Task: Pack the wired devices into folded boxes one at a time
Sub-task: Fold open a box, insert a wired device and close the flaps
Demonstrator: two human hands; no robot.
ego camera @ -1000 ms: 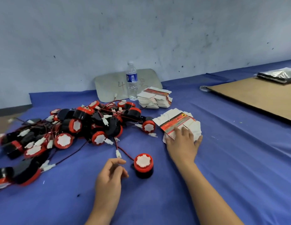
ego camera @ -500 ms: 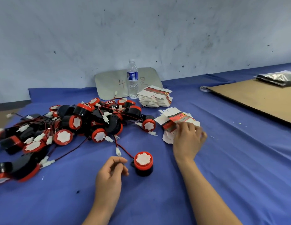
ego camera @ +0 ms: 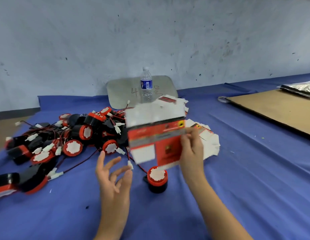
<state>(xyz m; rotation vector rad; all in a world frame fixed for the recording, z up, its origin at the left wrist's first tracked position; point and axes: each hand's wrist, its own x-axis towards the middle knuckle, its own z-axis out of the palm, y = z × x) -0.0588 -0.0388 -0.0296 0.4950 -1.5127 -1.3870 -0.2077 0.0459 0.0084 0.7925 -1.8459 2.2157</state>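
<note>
We see right hand [ego camera: 192, 151] above cloth, fingers and thumb pinching right edge of flat red-and-white box [ego camera: 156, 135], which is blurred. Left hand [ego camera: 114, 179] empty, fingers spread loose, palm toward box. Single wired device [ego camera: 157, 178] stands on blue cloth [ego camera: 237, 187] just under box, between hands. Device pile [ego camera: 73, 139] at left; flat-box stack [ego camera: 209, 144] behind right hand.

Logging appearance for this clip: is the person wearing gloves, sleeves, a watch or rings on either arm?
No. The left hand and right hand are ungloved, and the arms behind them are bare down to the frame's lower edge, so no sleeve shows. No watch, wristband or ring is visible, though blur could hide a thin ring.
</note>
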